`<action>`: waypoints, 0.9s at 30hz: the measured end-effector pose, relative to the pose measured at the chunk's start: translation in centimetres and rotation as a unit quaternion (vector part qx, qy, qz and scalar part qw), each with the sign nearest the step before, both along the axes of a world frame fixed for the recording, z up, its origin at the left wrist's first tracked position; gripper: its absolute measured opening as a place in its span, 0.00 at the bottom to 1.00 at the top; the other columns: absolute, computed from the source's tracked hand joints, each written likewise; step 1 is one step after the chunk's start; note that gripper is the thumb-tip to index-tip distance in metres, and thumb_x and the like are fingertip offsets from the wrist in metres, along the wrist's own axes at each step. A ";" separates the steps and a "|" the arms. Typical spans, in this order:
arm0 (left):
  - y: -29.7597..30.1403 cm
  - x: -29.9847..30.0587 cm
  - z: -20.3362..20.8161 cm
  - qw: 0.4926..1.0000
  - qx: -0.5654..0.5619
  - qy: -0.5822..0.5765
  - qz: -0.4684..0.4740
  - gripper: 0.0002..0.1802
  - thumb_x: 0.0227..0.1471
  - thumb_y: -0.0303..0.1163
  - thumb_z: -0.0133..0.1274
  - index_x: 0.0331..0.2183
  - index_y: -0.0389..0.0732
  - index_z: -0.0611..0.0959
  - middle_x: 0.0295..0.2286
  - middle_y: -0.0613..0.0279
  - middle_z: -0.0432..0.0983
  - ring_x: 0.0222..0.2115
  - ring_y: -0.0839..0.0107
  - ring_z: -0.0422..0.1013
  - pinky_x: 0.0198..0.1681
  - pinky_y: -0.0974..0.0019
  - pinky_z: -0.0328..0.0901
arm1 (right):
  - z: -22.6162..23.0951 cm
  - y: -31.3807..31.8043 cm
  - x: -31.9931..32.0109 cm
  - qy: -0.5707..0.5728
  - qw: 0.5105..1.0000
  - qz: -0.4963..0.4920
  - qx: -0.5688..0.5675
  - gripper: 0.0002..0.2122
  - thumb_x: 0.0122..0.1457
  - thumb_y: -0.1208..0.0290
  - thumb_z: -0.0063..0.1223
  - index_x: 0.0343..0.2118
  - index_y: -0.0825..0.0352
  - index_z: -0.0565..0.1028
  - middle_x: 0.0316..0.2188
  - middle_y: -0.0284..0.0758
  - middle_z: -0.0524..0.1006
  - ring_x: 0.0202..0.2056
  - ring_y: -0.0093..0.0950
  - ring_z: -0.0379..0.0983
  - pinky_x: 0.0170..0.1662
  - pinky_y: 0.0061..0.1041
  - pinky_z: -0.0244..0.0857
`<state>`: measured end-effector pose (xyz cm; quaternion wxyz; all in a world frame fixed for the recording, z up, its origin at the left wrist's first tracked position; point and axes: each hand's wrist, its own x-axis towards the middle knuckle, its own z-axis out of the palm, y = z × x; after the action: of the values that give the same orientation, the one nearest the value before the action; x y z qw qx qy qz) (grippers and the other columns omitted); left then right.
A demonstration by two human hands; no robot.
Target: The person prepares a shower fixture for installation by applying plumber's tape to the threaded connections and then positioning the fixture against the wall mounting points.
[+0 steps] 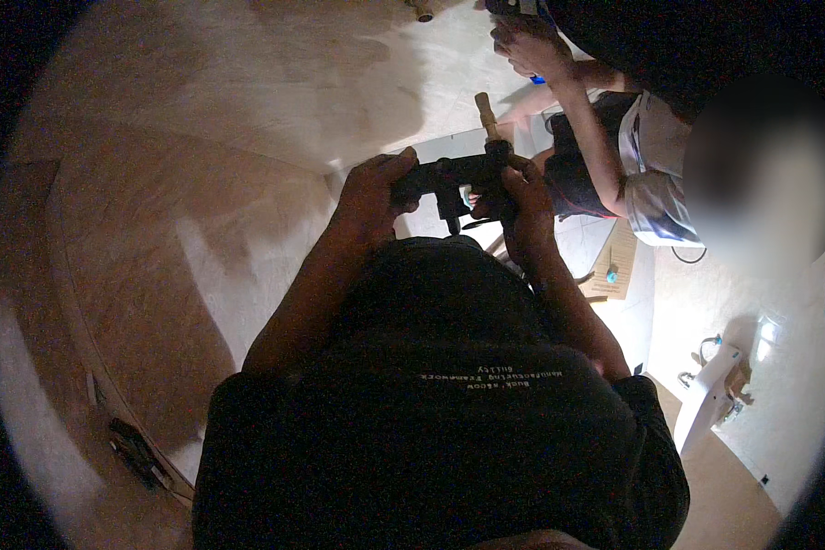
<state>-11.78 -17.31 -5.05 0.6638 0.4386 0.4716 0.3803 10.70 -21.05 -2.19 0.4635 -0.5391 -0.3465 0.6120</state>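
Both my hands hold one dark tool-like fitting (463, 171) in front of my chest. Its body runs crosswise, with a short stub pointing down toward me, and its exact kind is hard to make out in the shadow. From its far right end a brass-coloured stem (486, 112) sticks up. My left hand (373, 194) is closed round the left end, thumb along the top. Closed on the right end is my right hand (530, 213), its fingertips partly lost in the dark. Something small and pale shows behind the fitting, beside my right fingers.
Across from me at the right, another person's hands (533, 50) hold a dark object with a blue part. A brass-coloured piece (419, 10) lies at the far edge. Cardboard (614, 261) and a white curved object (710, 394) are at the right; dark items (137, 454) lie lower left.
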 end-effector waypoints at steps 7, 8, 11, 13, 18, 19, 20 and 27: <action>0.2 1.0 2.8 0.997 -0.051 -0.041 0.050 0.18 0.59 0.39 0.55 0.36 0.30 0.78 0.25 0.57 0.73 0.24 0.70 0.67 0.29 0.65 0.63 | -0.9 0.8 0.5 0.004 0.999 -0.032 0.001 0.18 0.66 0.65 0.46 0.53 0.72 0.65 0.31 0.41 0.78 0.26 0.27 0.76 0.29 0.26 0.72; 0.4 0.8 3.1 0.995 -0.085 -0.026 0.040 0.17 0.59 0.37 0.55 0.37 0.29 0.77 0.28 0.55 0.74 0.27 0.68 0.68 0.31 0.64 0.65 | -1.2 1.1 0.6 0.025 0.999 -0.032 0.011 0.19 0.65 0.64 0.50 0.53 0.69 0.64 0.30 0.41 0.79 0.24 0.27 0.76 0.27 0.25 0.72; 1.0 0.5 0.7 0.990 -0.120 -0.067 0.037 0.16 0.58 0.33 0.54 0.41 0.28 0.76 0.33 0.51 0.74 0.33 0.64 0.71 0.37 0.61 0.68 | -1.9 1.8 0.6 0.038 0.998 -0.050 0.029 0.19 0.65 0.63 0.50 0.52 0.70 0.64 0.29 0.41 0.79 0.23 0.26 0.76 0.26 0.25 0.73; 1.1 0.3 -0.2 0.985 -0.123 -0.116 0.039 0.17 0.57 0.31 0.54 0.43 0.27 0.75 0.36 0.49 0.73 0.36 0.61 0.71 0.41 0.60 0.69 | -2.3 2.2 0.8 0.015 0.998 -0.051 0.027 0.19 0.66 0.62 0.50 0.51 0.71 0.64 0.29 0.40 0.79 0.23 0.27 0.76 0.26 0.25 0.73; 1.1 -0.9 -1.0 0.998 0.064 0.010 -0.011 0.15 0.61 0.34 0.51 0.46 0.36 0.79 0.34 0.57 0.80 0.36 0.64 0.76 0.44 0.61 0.70 | -0.7 3.6 0.1 -0.009 0.998 -0.038 0.053 0.19 0.65 0.64 0.49 0.51 0.74 0.66 0.28 0.41 0.77 0.21 0.27 0.73 0.25 0.24 0.70; 2.3 -1.0 -1.7 0.993 0.115 0.027 -0.027 0.15 0.62 0.34 0.51 0.46 0.36 0.79 0.34 0.57 0.80 0.37 0.63 0.76 0.44 0.61 0.70 | -0.9 4.5 0.4 -0.010 0.997 -0.045 0.057 0.19 0.65 0.64 0.49 0.51 0.74 0.66 0.28 0.41 0.77 0.21 0.27 0.73 0.25 0.24 0.70; 3.2 -0.9 -1.8 0.995 0.096 0.003 -0.014 0.16 0.61 0.34 0.52 0.46 0.33 0.79 0.36 0.55 0.79 0.40 0.61 0.76 0.47 0.61 0.69 | -1.2 5.6 0.8 0.009 0.996 -0.044 0.074 0.19 0.65 0.65 0.50 0.50 0.74 0.65 0.28 0.42 0.78 0.21 0.27 0.75 0.24 0.25 0.71; 10.8 2.5 -0.1 0.945 -0.125 -0.297 0.061 0.22 0.52 0.23 0.56 0.47 0.21 0.71 0.42 0.44 0.73 0.45 0.55 0.73 0.56 0.55 0.69 | -2.2 11.7 3.2 0.007 0.990 -0.111 0.085 0.19 0.63 0.66 0.54 0.49 0.75 0.66 0.28 0.44 0.79 0.20 0.29 0.75 0.24 0.27 0.71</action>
<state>-9.29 -6.50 -5.19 0.7988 0.1897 0.3229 0.4709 13.93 -9.30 -4.39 0.5751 -0.5289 -0.3320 0.5285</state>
